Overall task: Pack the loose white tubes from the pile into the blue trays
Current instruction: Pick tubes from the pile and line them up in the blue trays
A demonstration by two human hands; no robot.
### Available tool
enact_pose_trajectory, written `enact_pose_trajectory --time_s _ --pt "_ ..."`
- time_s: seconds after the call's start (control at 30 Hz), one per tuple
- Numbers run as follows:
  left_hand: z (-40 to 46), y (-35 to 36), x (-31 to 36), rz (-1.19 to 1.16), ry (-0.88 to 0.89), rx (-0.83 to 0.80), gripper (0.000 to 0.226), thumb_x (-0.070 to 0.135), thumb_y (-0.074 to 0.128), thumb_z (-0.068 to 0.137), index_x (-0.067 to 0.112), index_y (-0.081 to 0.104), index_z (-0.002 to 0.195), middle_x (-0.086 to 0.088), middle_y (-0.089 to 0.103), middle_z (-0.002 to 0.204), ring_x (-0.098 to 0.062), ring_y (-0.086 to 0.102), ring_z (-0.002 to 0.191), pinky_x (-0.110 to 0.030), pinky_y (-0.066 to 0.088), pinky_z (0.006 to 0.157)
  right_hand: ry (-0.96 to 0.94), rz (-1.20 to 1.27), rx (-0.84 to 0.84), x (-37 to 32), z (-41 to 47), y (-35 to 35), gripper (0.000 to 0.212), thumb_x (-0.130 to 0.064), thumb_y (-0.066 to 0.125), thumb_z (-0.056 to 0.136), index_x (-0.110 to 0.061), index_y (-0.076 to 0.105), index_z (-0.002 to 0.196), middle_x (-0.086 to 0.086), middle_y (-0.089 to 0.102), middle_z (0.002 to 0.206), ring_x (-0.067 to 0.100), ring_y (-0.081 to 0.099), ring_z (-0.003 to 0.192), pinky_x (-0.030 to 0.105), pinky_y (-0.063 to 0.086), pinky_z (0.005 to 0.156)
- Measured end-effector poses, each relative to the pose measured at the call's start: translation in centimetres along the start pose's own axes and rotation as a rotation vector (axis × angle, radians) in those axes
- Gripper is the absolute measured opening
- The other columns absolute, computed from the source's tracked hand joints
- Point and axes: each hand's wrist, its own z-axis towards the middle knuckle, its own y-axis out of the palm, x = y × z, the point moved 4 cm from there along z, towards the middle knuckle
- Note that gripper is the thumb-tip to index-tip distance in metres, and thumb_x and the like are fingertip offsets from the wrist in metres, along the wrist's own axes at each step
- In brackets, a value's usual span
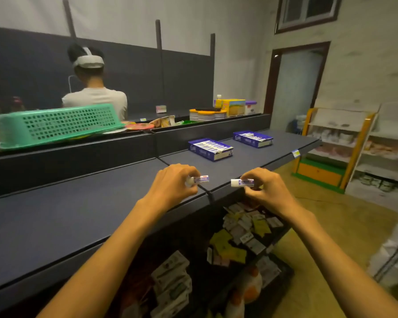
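The left hand [175, 180] is curled, its fingertips pinching 1 small white tube [199, 180] with a blue label, held level above the front edge of the dark shelf [78, 214]. Just beside it, the right hand [265, 187] is likewise curled and pinches a 2nd white tube [242, 182], white cap pointing left; the 2 tubes are near each other but apart. Farther back on the shelf sit 2 blue trays: the nearer tray [210, 149] and the farther tray [253, 138], each holding a row of tubes lying side by side. Behind the shelf's back rail, at left, a green perforated basket [55, 125] lies upside down. Below the shelf edge, a lower shelf [283, 267] carries scattered sachets.
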Motion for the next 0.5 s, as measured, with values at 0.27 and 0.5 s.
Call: enact_pose_trajectory --time_s 0.27,0.5 --pt "11.9 8.4 3.8 -0.033 0.044 -0.002 0.026 0.03 0.069 0.081 0.027 0.069 0.107 0.003 0.07 0.103 -0.018 0.063 0.093 -0.037 0.055 0.077 0.106 -0.062 0.019 12.3 4.4 -3.3 0.023 -0.011 0.072 0.083 -0.014 0.069 0.106 -0.002 0.064 0.101 0.01 0.059 0.083 0.011 0.044 0.068" --pt "21.2 14.2 6.1 -0.049 0.077 -0.026 0.026 0.029 0.071 0.081 0.024 0.07 0.107 0.002 0.071 0.099 -0.018 0.063 0.088 -0.039 0.055 0.076 0.168 -0.063 0.023 21.6 8.6 -5.0 0.023 -0.012 0.069 0.085 -0.017 0.068 0.108 -0.001 0.064 0.105 0.009 0.058 0.088 0.011 0.045 0.07"
